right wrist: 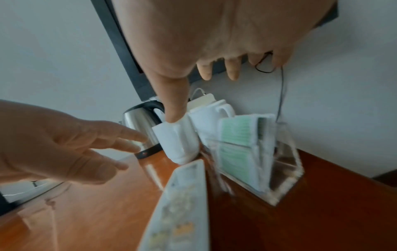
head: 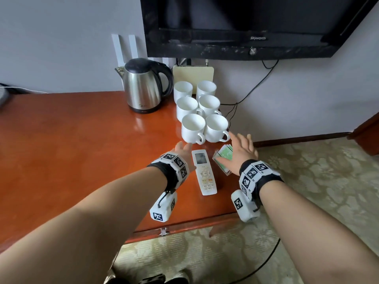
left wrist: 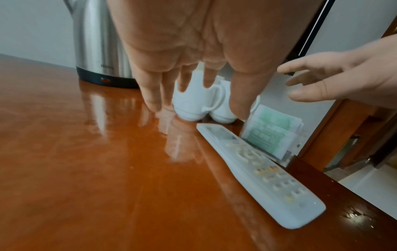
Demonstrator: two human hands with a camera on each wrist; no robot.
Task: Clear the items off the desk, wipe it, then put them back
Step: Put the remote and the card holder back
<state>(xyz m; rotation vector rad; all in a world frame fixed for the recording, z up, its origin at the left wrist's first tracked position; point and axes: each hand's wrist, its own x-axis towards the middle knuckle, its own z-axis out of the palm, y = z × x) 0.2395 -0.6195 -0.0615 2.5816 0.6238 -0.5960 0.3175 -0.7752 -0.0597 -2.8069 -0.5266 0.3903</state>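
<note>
Glossy lacquered wood desk (head: 82,140), brushed steel kettle (head: 141,89), glazed white ceramic cups (head: 192,128), clear acrylic holder (right wrist: 285,169).

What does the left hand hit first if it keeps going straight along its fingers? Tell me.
Most likely the nearest white cup. The left hand is open beside the remote, fingers aimed at that cup's base. Depth is unclear, but nothing else shows between them.

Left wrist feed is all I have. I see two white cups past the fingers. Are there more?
Observer: Yes, six cups in the head view, in two columns of three.
Operator: Anything behind them?
Observer: A cream box by the wall, below the TV.
Operator: I only see the kettle's body. Is the lid on?
Observer: Yes, the kettle has its black lid shut.
</note>
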